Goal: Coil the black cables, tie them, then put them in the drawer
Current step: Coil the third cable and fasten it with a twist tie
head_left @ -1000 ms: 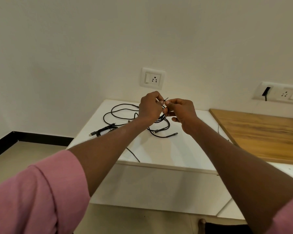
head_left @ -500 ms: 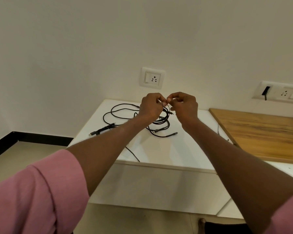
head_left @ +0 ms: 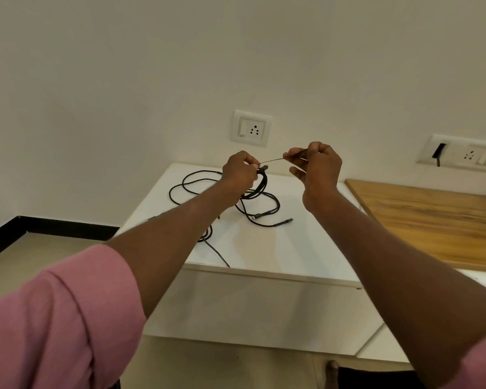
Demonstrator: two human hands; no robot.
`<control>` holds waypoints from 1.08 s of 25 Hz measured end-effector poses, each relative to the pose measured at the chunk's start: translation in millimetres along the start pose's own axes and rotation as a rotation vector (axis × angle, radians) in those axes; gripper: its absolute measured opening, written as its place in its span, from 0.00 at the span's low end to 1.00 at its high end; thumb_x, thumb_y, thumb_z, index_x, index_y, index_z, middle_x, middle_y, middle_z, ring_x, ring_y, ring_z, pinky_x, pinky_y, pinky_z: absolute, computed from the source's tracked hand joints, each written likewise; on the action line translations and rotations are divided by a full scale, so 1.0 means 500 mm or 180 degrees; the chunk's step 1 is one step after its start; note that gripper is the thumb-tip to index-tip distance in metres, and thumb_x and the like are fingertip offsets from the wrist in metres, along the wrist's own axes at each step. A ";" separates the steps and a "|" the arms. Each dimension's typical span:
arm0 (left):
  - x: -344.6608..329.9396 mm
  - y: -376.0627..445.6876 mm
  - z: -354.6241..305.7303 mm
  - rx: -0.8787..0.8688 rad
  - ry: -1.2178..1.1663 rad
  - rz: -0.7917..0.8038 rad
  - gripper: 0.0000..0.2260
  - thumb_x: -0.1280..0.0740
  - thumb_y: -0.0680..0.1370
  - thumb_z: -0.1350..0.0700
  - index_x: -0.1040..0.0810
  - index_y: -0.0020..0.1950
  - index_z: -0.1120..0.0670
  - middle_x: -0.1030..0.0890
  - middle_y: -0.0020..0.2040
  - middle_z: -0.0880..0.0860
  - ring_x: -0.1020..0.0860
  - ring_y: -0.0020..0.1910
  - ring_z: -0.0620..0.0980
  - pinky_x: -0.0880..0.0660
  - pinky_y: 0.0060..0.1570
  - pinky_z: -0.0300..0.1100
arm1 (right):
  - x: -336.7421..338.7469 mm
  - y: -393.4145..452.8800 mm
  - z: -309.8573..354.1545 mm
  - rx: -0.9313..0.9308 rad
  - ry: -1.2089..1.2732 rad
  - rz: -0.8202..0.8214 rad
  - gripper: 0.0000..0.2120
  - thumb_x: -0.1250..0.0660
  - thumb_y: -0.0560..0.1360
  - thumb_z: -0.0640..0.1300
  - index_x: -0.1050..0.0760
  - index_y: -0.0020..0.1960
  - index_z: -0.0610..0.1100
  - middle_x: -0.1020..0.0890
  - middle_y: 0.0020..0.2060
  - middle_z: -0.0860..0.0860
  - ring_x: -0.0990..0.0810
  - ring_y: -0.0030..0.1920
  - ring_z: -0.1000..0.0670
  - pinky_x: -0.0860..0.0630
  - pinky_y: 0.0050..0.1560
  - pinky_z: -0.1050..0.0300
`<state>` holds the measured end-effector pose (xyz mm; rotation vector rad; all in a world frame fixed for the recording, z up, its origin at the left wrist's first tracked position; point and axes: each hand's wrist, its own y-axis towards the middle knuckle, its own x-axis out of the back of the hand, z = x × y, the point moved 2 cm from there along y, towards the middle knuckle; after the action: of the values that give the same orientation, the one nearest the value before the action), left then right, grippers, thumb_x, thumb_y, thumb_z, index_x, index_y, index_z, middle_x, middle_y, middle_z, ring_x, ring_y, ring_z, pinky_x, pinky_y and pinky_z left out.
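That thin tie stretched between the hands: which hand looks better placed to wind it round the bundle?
Probably the right hand: it pinches the thin tie's free end, clear of the table, while the left hand grips the coiled cable.

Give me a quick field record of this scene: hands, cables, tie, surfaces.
left hand: grips coiled cable and one end of the tie
right hand: pinches the tie's other end
tie: thin, stretched between the hands
loose cables: uncoiled on white top
wood board: right of the white top
sockets: one on wall, a strip at right
drawer: not visibly open
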<state>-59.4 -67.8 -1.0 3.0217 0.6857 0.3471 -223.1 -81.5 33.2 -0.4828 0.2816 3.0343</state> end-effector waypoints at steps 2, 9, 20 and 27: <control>-0.001 -0.007 -0.003 0.0334 -0.0290 0.0231 0.08 0.42 0.85 0.62 0.24 0.59 0.57 0.16 0.43 0.57 0.26 0.31 0.46 0.29 0.31 0.37 | 0.001 0.001 -0.010 -0.0226 -0.0142 0.0045 0.09 0.46 0.84 0.36 0.28 0.55 0.43 0.20 0.36 0.47 0.13 0.39 0.47 0.21 0.41 0.54; -0.001 -0.011 -0.011 0.0709 -0.1373 0.0733 0.11 0.46 0.86 0.64 0.25 0.61 0.62 0.19 0.44 0.60 0.25 0.35 0.51 0.27 0.37 0.42 | 0.016 0.018 -0.059 0.0042 -0.1771 0.0642 0.07 0.32 0.81 0.42 0.19 0.54 0.39 0.20 0.42 0.46 0.21 0.37 0.50 0.19 0.39 0.56; 0.022 -0.007 0.005 0.0079 -0.1496 0.1213 0.14 0.35 0.80 0.72 0.21 0.65 0.64 0.16 0.53 0.67 0.16 0.49 0.58 0.18 0.59 0.54 | 0.020 0.010 -0.046 0.0558 -0.2125 0.0912 0.04 0.26 0.76 0.47 0.14 0.49 0.51 0.18 0.29 0.50 0.25 0.28 0.59 0.29 0.36 0.57; 0.023 -0.006 0.004 0.0002 -0.1526 0.1115 0.09 0.31 0.78 0.72 0.20 0.57 0.66 0.16 0.49 0.67 0.15 0.43 0.58 0.16 0.49 0.51 | 0.023 0.010 -0.042 0.0798 -0.2442 0.1054 0.05 0.27 0.76 0.45 0.13 0.48 0.51 0.24 0.28 0.51 0.30 0.31 0.53 0.33 0.36 0.58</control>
<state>-50.4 -60.1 -0.8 3.0293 0.1233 -0.3682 -227.9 -90.0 10.7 0.7994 0.7174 3.1206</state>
